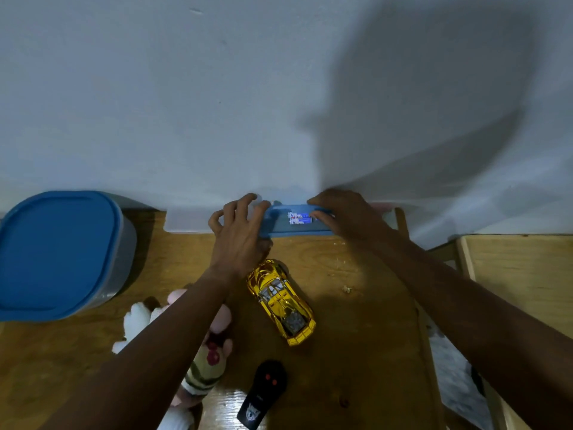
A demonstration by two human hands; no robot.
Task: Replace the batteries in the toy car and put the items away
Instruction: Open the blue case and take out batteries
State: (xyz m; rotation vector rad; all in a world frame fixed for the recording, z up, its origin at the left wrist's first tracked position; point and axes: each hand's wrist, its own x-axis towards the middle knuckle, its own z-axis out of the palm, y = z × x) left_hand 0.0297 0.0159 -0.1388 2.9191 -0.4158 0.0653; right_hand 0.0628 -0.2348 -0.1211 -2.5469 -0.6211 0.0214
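A small blue tray [280,228] stands against the wall at the back of the wooden table, with two batteries [298,218] lying in it. My left hand [240,234] grips the tray's left end, fingers curled over its rim. Over the tray's right end lies my right hand [344,215], its fingertips touching the batteries. The shiny yellow toy car [280,301] rests on the table just in front of the tray, below my left hand. A black remote control [263,392] with red buttons lies nearer to me.
A large container with a blue lid [59,252] stands at the left. A plush toy [198,352] lies partly under my left forearm. The wooden table [356,305] ends at the right, where a lower wooden surface [521,268] begins. The wall is close behind.
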